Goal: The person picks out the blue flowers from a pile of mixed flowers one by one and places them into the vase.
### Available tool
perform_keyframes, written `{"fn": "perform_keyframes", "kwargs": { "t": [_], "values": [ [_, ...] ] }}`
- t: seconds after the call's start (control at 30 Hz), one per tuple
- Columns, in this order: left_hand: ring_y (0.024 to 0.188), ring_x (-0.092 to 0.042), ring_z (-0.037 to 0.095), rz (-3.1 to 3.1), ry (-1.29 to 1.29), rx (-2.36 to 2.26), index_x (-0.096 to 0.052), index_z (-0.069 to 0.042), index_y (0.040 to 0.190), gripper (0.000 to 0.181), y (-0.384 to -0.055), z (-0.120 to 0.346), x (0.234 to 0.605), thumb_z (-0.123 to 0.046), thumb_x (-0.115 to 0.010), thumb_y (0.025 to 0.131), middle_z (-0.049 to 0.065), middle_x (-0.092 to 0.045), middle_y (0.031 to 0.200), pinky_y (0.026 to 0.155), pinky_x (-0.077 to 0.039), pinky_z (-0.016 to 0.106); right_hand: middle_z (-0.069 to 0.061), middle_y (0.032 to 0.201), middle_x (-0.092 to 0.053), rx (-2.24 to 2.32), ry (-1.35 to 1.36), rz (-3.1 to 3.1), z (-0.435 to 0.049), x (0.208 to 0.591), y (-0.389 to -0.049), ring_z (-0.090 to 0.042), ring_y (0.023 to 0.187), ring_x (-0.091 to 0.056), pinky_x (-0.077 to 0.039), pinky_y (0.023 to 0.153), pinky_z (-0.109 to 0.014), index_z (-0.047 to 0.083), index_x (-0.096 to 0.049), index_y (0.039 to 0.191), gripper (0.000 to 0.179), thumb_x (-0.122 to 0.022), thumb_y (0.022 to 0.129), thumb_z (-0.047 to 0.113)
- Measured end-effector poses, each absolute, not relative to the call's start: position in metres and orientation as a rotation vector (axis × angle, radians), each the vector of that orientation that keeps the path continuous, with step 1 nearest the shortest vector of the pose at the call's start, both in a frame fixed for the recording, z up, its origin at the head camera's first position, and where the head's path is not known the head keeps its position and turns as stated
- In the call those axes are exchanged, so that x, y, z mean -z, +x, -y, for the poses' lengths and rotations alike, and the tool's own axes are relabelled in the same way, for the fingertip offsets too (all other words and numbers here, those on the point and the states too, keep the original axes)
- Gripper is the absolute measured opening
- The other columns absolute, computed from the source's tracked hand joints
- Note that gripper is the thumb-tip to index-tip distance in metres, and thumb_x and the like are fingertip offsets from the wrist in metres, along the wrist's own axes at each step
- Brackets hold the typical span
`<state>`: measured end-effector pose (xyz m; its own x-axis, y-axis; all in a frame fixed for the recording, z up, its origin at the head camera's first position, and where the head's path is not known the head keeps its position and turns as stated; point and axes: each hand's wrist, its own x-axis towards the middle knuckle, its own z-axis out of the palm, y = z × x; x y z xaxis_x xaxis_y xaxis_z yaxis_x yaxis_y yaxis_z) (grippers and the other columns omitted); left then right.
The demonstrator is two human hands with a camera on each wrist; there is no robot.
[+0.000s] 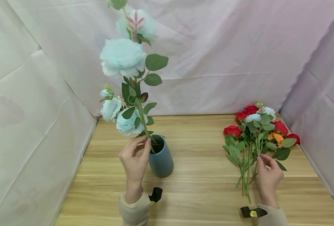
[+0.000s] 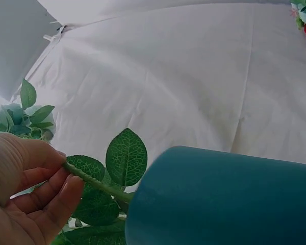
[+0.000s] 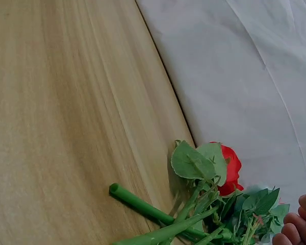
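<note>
My left hand (image 1: pixel 135 160) pinches the green stem (image 1: pixel 142 117) of an artificial pale blue flower (image 1: pixel 123 58) between thumb and fingers. The stem stands in a blue-grey vase (image 1: pixel 161 163), its lower end hidden inside; several pale blue blooms share the vase. In the left wrist view the stem (image 2: pixel 99 188) runs from my fingertips into the teal-looking vase (image 2: pixel 219 199). On the right, my right hand (image 1: pixel 270 175) pinches a thin stem (image 1: pixel 258 146) below small pale blue blooms (image 1: pixel 252 118) in a pile of flowers. The right wrist view shows only its curled fingers (image 3: pixel 298 224).
Red roses (image 1: pixel 232 131) and an orange flower (image 1: pixel 276 138) lie in the pile at right, with stem ends (image 3: pixel 137 201) pointing toward me. A wooden table (image 1: pixel 198 175) carries everything. Pale cloth (image 1: pixel 212 62) hangs behind and at both sides.
</note>
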<state>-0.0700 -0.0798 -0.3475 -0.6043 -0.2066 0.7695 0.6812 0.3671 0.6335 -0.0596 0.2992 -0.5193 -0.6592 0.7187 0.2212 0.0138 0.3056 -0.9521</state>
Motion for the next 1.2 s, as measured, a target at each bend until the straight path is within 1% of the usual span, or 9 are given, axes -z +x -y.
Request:
{"fn": "perform_keyframes", "kwargs": {
  "t": [0.17, 0.33, 0.57, 0.73, 0.87, 0.97, 1.1, 1.2],
  "values": [
    [0.074, -0.063, 0.011, 1.798, -0.433, 1.353, -0.068, 0.009, 0.084, 0.006, -0.07, 0.081, 0.351, 0.009, -0.067, 0.078, 0.021, -0.065, 0.078, 0.063, -0.053, 0.02, 0.023, 0.078, -0.059, -1.407, -0.668, 1.927, -0.3, 0.52, -0.06, 0.006, 0.074, -0.055, -0.042, 0.06, -0.004, -0.004, -0.068, 0.101, 0.022, -0.067, 0.086, 0.011],
    [0.073, -0.062, 0.011, 1.795, -0.453, 1.349, -0.068, 0.01, 0.084, 0.01, -0.07, 0.082, 0.354, 0.014, -0.065, 0.076, 0.02, -0.065, 0.077, 0.062, -0.053, 0.019, 0.024, 0.077, -0.058, -1.366, -0.678, 1.934, -0.303, 0.523, -0.061, 0.008, 0.072, -0.055, -0.041, 0.059, -0.004, -0.005, -0.068, 0.1, 0.02, -0.067, 0.085, 0.008],
    [0.068, -0.06, 0.01, 1.796, -0.41, 1.349, -0.069, 0.007, 0.088, 0.017, -0.069, 0.083, 0.358, 0.016, -0.066, 0.073, 0.016, -0.063, 0.073, 0.061, -0.053, 0.019, 0.027, 0.075, -0.056, -1.321, -0.677, 1.947, -0.307, 0.528, -0.062, 0.012, 0.07, -0.052, -0.039, 0.058, -0.002, -0.007, -0.068, 0.1, 0.02, -0.068, 0.084, 0.005],
    [0.071, -0.06, 0.011, 1.793, -0.415, 1.334, -0.068, 0.006, 0.086, 0.017, -0.069, 0.084, 0.361, 0.016, -0.065, 0.072, 0.018, -0.062, 0.076, 0.062, -0.053, 0.019, 0.029, 0.074, -0.054, -1.281, -0.685, 1.984, -0.31, 0.531, -0.062, 0.015, 0.067, -0.049, -0.037, 0.056, -0.001, -0.006, -0.068, 0.1, 0.02, -0.067, 0.084, 0.006],
    [0.072, -0.059, 0.012, 1.794, -0.405, 1.313, -0.067, 0.005, 0.084, 0.018, -0.069, 0.085, 0.362, 0.017, -0.063, 0.071, 0.016, -0.061, 0.077, 0.063, -0.053, 0.019, 0.03, 0.073, -0.053, -1.249, -0.687, 2.01, -0.311, 0.533, -0.063, 0.016, 0.066, -0.048, -0.036, 0.054, -0.001, -0.005, -0.069, 0.099, 0.02, -0.068, 0.083, 0.006],
    [0.072, -0.059, 0.012, 1.797, -0.39, 1.301, -0.066, 0.006, 0.086, 0.019, -0.069, 0.084, 0.362, 0.018, -0.062, 0.072, 0.015, -0.061, 0.076, 0.063, -0.053, 0.018, 0.03, 0.073, -0.051, -1.218, -0.692, 2.032, -0.312, 0.534, -0.063, 0.017, 0.065, -0.047, -0.035, 0.054, -0.002, -0.003, -0.069, 0.098, 0.018, -0.068, 0.083, 0.006],
    [0.072, -0.06, 0.012, 1.798, -0.39, 1.293, -0.067, 0.007, 0.091, 0.023, -0.069, 0.083, 0.362, 0.019, -0.061, 0.072, 0.016, -0.061, 0.077, 0.063, -0.052, 0.017, 0.032, 0.073, -0.049, -1.209, -0.68, 2.057, -0.313, 0.536, -0.064, 0.018, 0.064, -0.045, -0.033, 0.053, -0.002, -0.005, -0.068, 0.097, 0.017, -0.067, 0.082, 0.003],
    [0.072, -0.059, 0.013, 1.808, -0.387, 1.291, -0.066, 0.006, 0.09, 0.023, -0.069, 0.083, 0.362, 0.019, -0.06, 0.072, 0.015, -0.06, 0.077, 0.061, -0.052, 0.017, 0.032, 0.073, -0.048, -1.203, -0.681, 2.08, -0.314, 0.537, -0.064, 0.019, 0.063, -0.044, -0.033, 0.053, -0.002, -0.006, -0.068, 0.097, 0.017, -0.067, 0.082, 0.003]
  ]
}}
